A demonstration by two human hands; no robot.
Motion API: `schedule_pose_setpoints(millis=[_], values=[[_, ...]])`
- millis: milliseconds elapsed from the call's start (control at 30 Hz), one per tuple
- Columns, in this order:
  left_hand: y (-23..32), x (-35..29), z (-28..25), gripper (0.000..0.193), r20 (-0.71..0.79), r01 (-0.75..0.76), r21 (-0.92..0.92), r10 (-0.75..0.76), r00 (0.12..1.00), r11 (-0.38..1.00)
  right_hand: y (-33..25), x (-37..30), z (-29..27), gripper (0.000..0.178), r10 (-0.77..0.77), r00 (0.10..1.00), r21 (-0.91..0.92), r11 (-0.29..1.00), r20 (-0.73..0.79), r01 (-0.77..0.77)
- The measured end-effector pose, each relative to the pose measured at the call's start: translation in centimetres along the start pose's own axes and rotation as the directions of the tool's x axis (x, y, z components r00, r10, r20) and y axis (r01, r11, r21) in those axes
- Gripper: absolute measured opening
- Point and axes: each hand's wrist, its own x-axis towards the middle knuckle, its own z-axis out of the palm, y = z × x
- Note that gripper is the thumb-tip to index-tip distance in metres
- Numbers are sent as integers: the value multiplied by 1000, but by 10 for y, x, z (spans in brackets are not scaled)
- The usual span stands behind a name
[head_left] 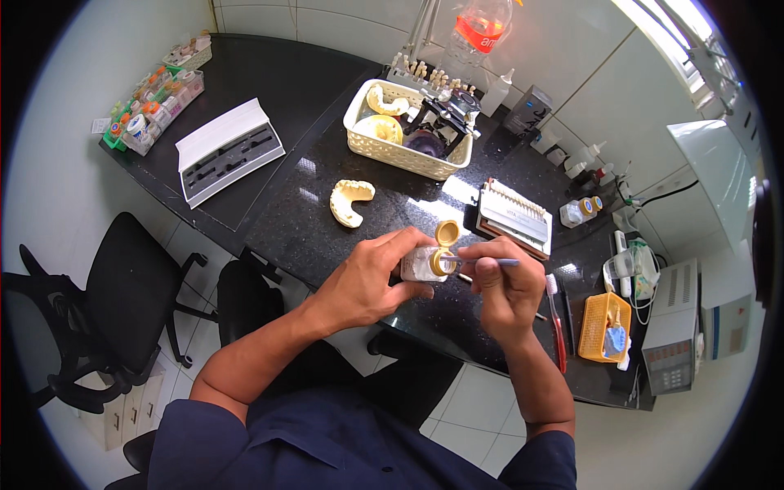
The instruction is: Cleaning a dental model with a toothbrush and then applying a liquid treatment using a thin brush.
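Black speckled tabletop (327, 220). Small white jar (420, 264) with gold flip lid at centre, in the left hand (367, 282). Pale yellow dental cast (349, 201) at eleven o'clock of the jar. Cream lattice basket (384, 147) at twelve. Red-handled toothbrush (557, 322) at four. Orange-yellow basket (603, 327) at three to four. Black office chair (122, 302) at nine. Dark navy shirt (343, 445) at six.

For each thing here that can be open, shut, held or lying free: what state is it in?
Small white jar: held tilted in left hand, hinged gold lid open.
Thin tool: held in right hand, tip at jar mouth.
Dental cast: lying free on counter.
Grey case: open.
Red toothbrush: lying free.
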Motion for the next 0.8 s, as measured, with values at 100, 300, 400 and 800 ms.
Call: schedule_pose_setpoints(millis=[100, 300, 400, 800], values=[[-2, 1, -1, 53, 15, -27, -11, 27, 1000, 1000, 2, 1, -1, 18, -29, 999, 6, 1000, -20, 29], [1, 0, 0, 50, 16, -36, 3, 36, 999, 999, 2, 1, -2, 24, 17, 1000, 32, 999, -6, -17], [-1, 1, -1, 49, 21, -65, 46, 65, 998, 997, 1, 1, -3, 21, 37, 999, 40, 999, -38, -36], [-5, -3, 1, 57, 0, -111, 59, 111, 994, 992, -9, 0, 10, 17, -483, 875, -275, 836, 46, 475]])
